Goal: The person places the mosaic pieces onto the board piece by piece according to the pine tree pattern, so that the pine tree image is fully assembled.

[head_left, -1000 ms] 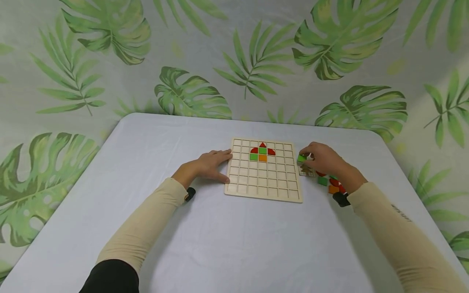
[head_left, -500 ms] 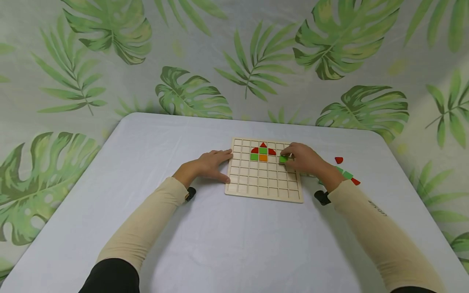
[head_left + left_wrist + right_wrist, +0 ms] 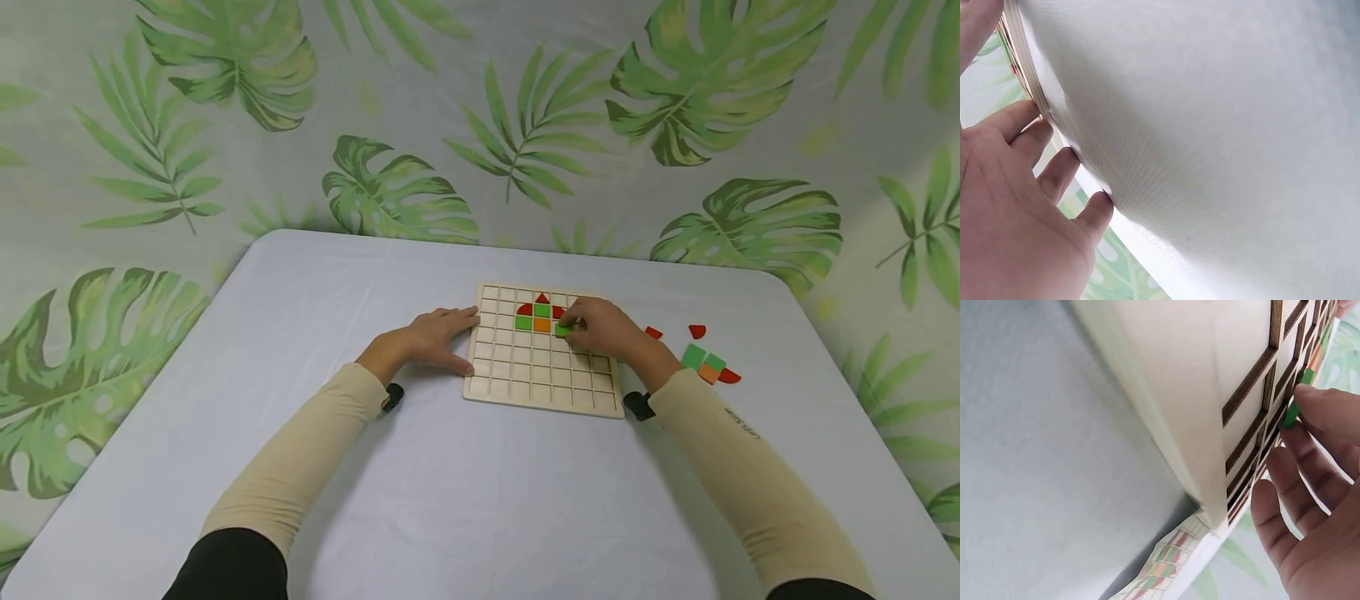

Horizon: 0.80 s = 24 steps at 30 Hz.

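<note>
Head view: left hand (image 3: 437,337) rested at the left edge of the board (image 3: 536,375), fingers and thumb spread well apart, thumb near the lower left corner. Right hand (image 3: 606,325) pinched a green square (image 3: 562,331) at the board, just right of an orange square (image 3: 542,325); couldn't tell if it sat fully in its cell. On the board too: red triangle (image 3: 542,297) at top, middle green tile (image 3: 542,310) under it between two rounded red pieces (image 3: 525,309), lower green tile (image 3: 523,322) left of the orange. Loose pieces (image 3: 692,357) in red, green and orange lay right of the board on the white table (image 3: 480,500). Only this view gave the whole layout, both sleeves (image 3: 292,462) and the leaf-print backdrop (image 3: 405,183) at full width

Left wrist view: palm side of the left hand, four fingers apart, one fingertip right at the board's side edge; edge thickness showed here, not the cells

Right wrist view: thumb and a fingertip clamped on the green square, other fingers bent and slightly apart, orange just beyond. Only here a printed card (image 3: 1163,562) with coloured squares showed, beside the board's near corner
</note>
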### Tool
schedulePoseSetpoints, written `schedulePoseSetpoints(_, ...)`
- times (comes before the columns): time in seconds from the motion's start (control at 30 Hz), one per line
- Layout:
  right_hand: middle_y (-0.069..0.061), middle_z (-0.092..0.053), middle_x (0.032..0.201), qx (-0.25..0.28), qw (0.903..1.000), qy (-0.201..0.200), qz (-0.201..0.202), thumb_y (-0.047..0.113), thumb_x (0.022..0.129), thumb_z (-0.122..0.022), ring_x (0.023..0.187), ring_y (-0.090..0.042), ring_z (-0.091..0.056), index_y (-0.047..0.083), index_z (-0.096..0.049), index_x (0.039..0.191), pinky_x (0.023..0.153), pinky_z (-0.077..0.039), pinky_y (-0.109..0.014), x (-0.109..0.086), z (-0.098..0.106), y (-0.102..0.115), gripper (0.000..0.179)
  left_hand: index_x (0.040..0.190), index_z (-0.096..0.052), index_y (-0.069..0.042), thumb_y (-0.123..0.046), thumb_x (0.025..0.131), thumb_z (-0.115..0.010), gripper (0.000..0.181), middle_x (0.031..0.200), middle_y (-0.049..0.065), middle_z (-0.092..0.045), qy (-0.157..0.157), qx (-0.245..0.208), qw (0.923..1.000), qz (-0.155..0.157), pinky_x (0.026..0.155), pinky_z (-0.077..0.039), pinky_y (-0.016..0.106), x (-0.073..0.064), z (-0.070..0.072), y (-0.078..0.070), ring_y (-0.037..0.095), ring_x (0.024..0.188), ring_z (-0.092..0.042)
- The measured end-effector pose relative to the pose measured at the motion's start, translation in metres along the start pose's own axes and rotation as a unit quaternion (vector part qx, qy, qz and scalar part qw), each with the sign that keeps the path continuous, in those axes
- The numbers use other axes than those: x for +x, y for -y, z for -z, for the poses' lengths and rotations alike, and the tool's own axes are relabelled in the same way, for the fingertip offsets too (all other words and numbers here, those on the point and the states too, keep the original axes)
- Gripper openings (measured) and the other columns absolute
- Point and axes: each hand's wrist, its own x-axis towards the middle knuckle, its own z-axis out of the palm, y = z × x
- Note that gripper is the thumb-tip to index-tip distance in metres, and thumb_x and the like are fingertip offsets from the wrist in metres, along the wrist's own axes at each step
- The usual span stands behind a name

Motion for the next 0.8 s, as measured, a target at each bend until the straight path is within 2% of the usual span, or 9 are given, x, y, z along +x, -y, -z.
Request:
schedulePoseSetpoints(0.23,-0.015,-0.066,0.116,0.004,0.9999,0.000,-0.014,0.012,0.092,-0.064,0.097,-0.027,-0.058,0.003,-0.072,0.119,0.088,-0.050,-0.044,-0.0028,-0.0002,0.0000,0.029,0.159,-0.023,-0.018,-0.049,0.087,-0.072,0.092,0.170,-0.003,-0.010,0.001,0.006,1.0000,-0.001,0.125,-0.020,0.052,-0.0003,0.0006,-0.0017,0.029,0.156,-0.015)
schedulePoseSetpoints(0.57,-0.012,-0.064,0.119,0.038,0.9987,0.007,-0.031,0.016,0.095,-0.063,0.096,-0.026,-0.057,0.006,-0.070,0.122,0.085,-0.049,-0.042,-0.0035,-0.0017,-0.0060,0.029,0.159,-0.023,-0.019,-0.050,0.087,-0.072,0.093,0.170,-0.004,-0.009,0.001,0.003,1.0000,0.000,0.125,-0.019,0.052,0.0005,-0.0011,-0.0003,0.028,0.156,-0.014)
schedulePoseSetpoints(0.8,-0.011,-0.064,0.123,0.055,0.9969,0.009,-0.055,0.017,0.096,-0.064,0.092,-0.024,-0.053,0.008,-0.070,0.122,0.077,-0.046,-0.035,-0.0011,-0.0025,-0.0075,0.029,0.159,-0.023,-0.019,-0.049,0.086,-0.072,0.093,0.170,-0.004,-0.010,-0.002,0.009,1.0000,-0.002,0.125,-0.020,0.051,0.0012,-0.0007,-0.0005,0.029,0.156,-0.016)
